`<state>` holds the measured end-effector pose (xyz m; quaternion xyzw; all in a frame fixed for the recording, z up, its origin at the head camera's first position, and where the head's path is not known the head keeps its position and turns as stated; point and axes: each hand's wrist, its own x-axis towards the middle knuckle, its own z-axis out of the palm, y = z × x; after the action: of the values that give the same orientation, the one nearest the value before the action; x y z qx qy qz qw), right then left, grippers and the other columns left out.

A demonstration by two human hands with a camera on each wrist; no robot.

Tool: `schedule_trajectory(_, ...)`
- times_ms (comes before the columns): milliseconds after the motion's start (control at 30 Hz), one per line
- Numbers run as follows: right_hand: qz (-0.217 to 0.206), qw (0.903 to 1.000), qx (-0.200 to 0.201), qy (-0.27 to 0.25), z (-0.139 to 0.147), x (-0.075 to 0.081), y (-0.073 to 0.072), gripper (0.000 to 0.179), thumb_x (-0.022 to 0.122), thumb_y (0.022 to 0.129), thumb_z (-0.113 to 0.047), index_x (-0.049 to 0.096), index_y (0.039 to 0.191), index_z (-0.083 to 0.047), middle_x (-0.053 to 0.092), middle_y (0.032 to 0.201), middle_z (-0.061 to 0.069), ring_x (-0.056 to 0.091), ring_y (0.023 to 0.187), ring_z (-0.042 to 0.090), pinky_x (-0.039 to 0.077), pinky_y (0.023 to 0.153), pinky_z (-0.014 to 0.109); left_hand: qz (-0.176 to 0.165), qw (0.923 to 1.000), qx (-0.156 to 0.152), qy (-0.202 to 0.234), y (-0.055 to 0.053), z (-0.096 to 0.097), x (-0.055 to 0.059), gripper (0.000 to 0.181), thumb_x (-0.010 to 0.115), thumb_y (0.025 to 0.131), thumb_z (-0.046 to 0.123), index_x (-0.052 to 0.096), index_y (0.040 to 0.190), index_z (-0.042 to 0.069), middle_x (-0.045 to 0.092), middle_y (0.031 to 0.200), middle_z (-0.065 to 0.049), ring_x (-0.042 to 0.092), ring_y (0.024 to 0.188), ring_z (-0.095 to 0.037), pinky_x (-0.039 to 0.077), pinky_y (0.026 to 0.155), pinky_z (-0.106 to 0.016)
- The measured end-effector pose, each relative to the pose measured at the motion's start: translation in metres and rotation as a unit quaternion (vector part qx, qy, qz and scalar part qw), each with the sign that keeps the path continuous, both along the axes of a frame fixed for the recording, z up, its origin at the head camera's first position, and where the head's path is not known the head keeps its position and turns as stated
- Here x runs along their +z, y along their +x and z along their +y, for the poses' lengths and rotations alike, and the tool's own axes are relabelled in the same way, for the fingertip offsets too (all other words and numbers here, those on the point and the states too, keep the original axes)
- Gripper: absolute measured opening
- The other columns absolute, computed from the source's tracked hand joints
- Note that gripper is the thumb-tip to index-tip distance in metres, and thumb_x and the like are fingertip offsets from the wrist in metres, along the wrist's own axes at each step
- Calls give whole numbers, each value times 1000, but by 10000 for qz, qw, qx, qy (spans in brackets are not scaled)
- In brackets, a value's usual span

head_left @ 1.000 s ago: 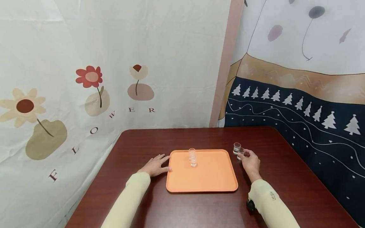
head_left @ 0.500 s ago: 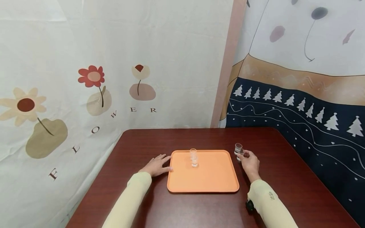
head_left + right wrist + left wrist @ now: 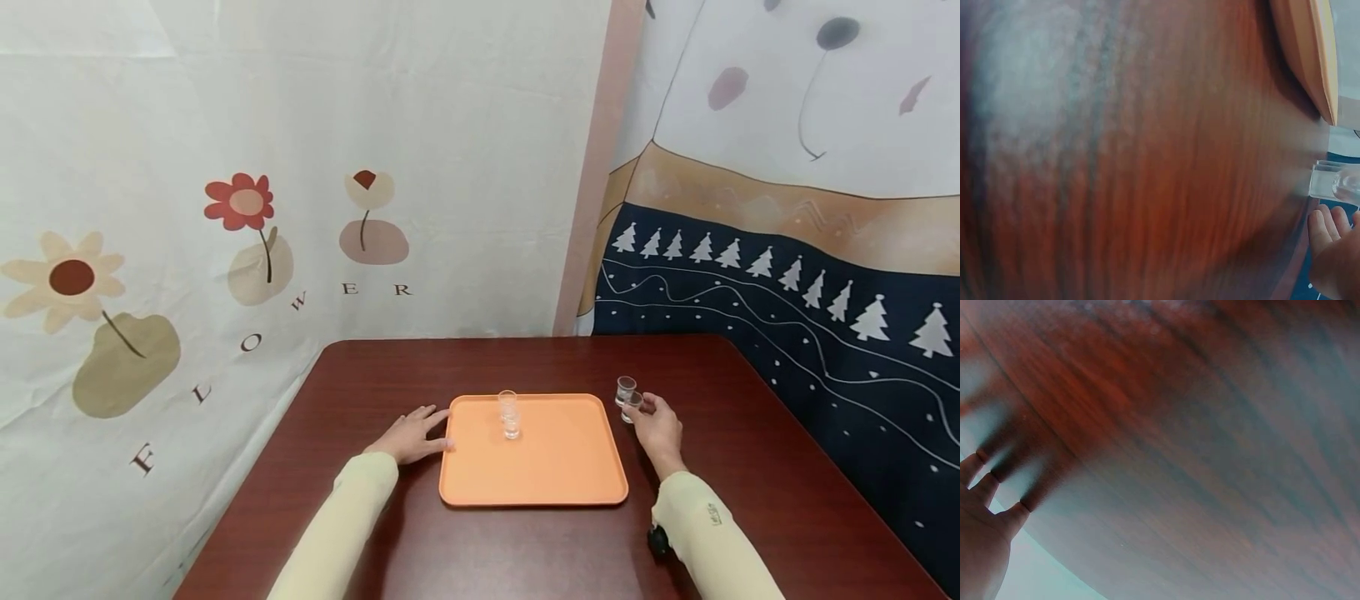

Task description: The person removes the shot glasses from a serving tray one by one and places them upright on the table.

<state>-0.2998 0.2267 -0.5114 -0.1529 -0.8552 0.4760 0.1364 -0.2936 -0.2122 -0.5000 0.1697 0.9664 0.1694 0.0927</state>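
Observation:
My right hand (image 3: 662,432) pinches a small clear shot glass (image 3: 631,408) between thumb and fingers, to the right of an orange tray (image 3: 555,479). A second shot glass (image 3: 625,388) stands just behind it on the table. On the tray, left of its middle, are two more clear glasses: a rear one (image 3: 507,400) and a front one (image 3: 512,429), overlapping in the head view. With fingers spread, my left hand (image 3: 407,437) lies at the tray's left edge, thumb and index fingertip at the rim. In the right wrist view, glass (image 3: 1322,181) shows above the fingers (image 3: 1319,231).
The dark red-brown table (image 3: 517,554) carries the tray near its middle. Behind it hangs a pale cloth (image 3: 465,167) printed with flowers. A navy cloth (image 3: 750,333) with white trees hangs along the right side.

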Motion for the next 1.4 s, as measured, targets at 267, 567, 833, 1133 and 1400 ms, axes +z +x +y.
schedule_trajectory(267,9,9997,23,-256,6,9,1,65,69,95,-29,44,145,4,51,138,29,51,126,42,40,106,53,33,10000,7,-55,2,0,2,75,62,93,55,41,153,16,35,154,-24,28,144,-41,21,113,-63)
schedule_trajectory(567,194,9997,-86,-82,2,27,-2,70,65,96,-40,41,148,0,47,144,26,47,130,40,40,106,52,17,10000,41,-43,0,-1,1,75,62,93,55,40,154,18,34,155,-22,26,145,-40,20,114,-62)
schedule_trajectory(833,573,9983,-89,39,-4,36,-3,67,66,96,-38,43,148,-1,48,141,24,49,127,39,41,104,52,-13,9999,20,-100,-3,-1,-2,75,60,93,56,39,154,18,33,156,-22,25,145,-40,19,114,-62)
schedule_trajectory(1133,875,9955,232,-269,-29,42,-5,65,66,96,-39,45,148,-4,48,140,19,50,126,35,47,100,48,-43,10000,23,-73,-5,-3,-3,77,60,93,58,39,154,17,32,156,-23,25,146,-40,19,114,-62)
schedule_trajectory(1400,908,9934,590,-369,-57,43,0,60,67,97,-35,49,144,-4,50,139,18,50,126,34,44,103,47,-84,9999,15,-97,-5,-2,-3,77,60,93,58,39,154,16,32,156,-23,24,146,-39,19,114,-62)
